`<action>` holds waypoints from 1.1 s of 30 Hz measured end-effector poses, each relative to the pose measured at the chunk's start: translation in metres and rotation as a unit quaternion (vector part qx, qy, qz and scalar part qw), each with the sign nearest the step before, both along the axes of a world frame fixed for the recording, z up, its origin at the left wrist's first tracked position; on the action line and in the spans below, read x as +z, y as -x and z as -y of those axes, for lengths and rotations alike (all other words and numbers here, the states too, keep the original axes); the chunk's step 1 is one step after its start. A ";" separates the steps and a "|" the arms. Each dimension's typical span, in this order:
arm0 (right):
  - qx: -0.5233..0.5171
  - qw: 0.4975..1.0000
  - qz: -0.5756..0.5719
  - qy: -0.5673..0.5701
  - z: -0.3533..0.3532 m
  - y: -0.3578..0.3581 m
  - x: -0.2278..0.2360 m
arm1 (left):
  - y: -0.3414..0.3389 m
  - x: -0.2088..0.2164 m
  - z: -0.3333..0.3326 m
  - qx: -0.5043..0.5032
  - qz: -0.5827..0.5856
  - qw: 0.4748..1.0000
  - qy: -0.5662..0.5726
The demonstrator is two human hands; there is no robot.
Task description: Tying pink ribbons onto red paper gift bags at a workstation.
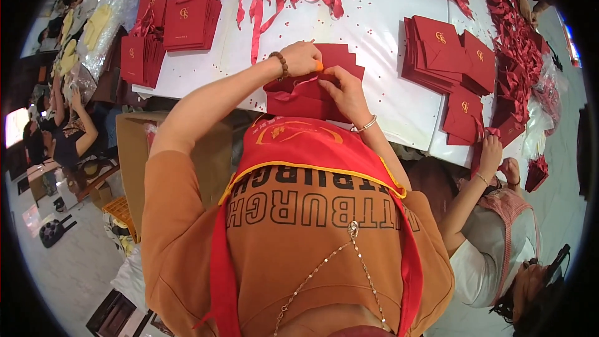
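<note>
Head view: left hand [304,60] and right hand [348,93] apparently pinch red bag [306,106] at table edge [404,132], space rightward.

Lettering [293,207] on shirt [290,253], red bags [186,24]

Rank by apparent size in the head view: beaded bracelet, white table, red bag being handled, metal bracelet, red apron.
1. White table
2. Red apron, helped by nearness to the camera
3. Red bag
Beaded bracelet and metal bracelet: smallest, too alike to rank.
</note>
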State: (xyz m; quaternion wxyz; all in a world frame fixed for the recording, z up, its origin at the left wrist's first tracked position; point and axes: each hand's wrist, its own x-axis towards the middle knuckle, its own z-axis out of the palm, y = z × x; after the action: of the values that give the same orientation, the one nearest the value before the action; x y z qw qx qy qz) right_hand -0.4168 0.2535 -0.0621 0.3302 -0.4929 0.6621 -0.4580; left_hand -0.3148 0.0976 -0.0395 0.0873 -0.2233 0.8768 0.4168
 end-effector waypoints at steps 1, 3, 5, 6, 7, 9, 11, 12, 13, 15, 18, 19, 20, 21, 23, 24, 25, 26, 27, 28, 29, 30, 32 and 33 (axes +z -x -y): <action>0.006 1.000 0.001 0.003 0.001 0.001 -0.001 | 0.001 -0.001 0.002 -0.003 0.000 1.000 0.000; 0.010 1.000 0.001 0.005 0.001 0.000 0.001 | 0.002 -0.003 0.009 0.129 -0.058 0.989 -0.050; 0.015 0.999 -0.035 0.036 0.002 -0.004 0.011 | 0.002 -0.006 0.014 0.178 -0.052 0.981 -0.048; 0.017 0.998 -0.037 0.037 0.001 -0.006 0.010 | -0.001 -0.022 0.019 0.160 -0.156 0.973 0.048; 0.008 0.999 -0.042 0.028 0.000 -0.008 0.008 | -0.001 -0.023 0.022 0.138 -0.257 0.946 0.144; 0.000 0.999 -0.050 0.020 0.002 -0.007 0.009 | 0.000 -0.025 0.026 0.189 -0.241 0.948 0.087; -0.036 0.949 -0.281 0.135 0.000 -0.005 0.011 | 0.004 -0.003 0.015 0.244 -0.011 0.954 -0.176; -0.035 0.949 -0.282 0.134 0.002 -0.004 0.009 | 0.006 0.000 0.011 0.237 -0.033 0.949 -0.207; -0.050 0.951 -0.263 0.154 0.005 -0.005 0.007 | 0.004 -0.001 0.010 0.239 -0.032 0.948 -0.208; -0.065 0.953 -0.242 0.172 0.005 -0.008 0.006 | 0.004 -0.006 0.013 0.075 -0.058 0.988 -0.120; 0.008 0.998 0.064 -0.025 0.005 -0.014 0.013 | 0.006 -0.031 0.015 0.061 -0.197 0.977 -0.052; 0.010 0.998 0.064 -0.025 0.005 -0.013 0.011 | 0.009 -0.032 0.019 0.069 -0.251 0.965 -0.026; 0.033 0.998 0.057 -0.004 0.003 -0.011 0.010 | 0.013 -0.020 0.033 0.149 -0.231 0.961 -0.036; 0.051 0.997 0.051 0.015 0.002 -0.008 0.008 | 0.021 0.017 0.044 0.336 -0.124 0.914 -0.188; 0.050 0.986 0.152 0.053 0.008 0.002 0.012 | 0.007 0.025 0.058 0.327 -0.147 0.893 -0.272; 0.066 0.937 0.344 0.006 0.005 0.004 0.010 | 0.004 0.036 0.055 0.309 -0.212 0.849 -0.371; 0.068 0.937 0.343 0.008 0.005 0.005 0.013 | -0.002 0.047 0.054 0.288 -0.276 0.792 -0.462; 0.052 0.915 0.401 0.021 0.003 0.007 0.015 | -0.011 0.044 0.056 0.288 -0.279 0.792 -0.461; 0.036 0.888 0.457 0.033 0.003 0.008 0.018 | -0.022 0.034 0.058 0.304 -0.298 0.782 -0.455; 0.021 0.858 0.509 0.064 0.005 0.006 0.020 | -0.029 0.025 0.058 0.319 -0.317 0.772 -0.449; 0.019 0.858 0.509 0.065 0.006 0.010 0.017 | -0.034 0.021 0.042 0.256 -0.261 0.817 -0.446; 0.039 0.844 0.529 0.077 0.008 0.013 0.014 | -0.035 -0.003 0.019 0.303 -0.228 0.796 -0.472; 0.059 0.829 0.550 0.086 0.011 0.021 0.011 | -0.041 -0.027 -0.023 0.191 -0.244 0.757 -0.575; 0.080 0.843 0.527 0.068 0.010 0.026 0.010 | -0.041 -0.021 -0.035 0.192 -0.243 0.757 -0.575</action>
State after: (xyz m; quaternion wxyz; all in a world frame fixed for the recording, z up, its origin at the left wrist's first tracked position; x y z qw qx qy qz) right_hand -0.4429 0.2431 -0.0523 0.6307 -0.2492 0.3136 -0.6647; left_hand -0.2734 0.1325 -0.0601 -0.0990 -0.1857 0.4021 0.8911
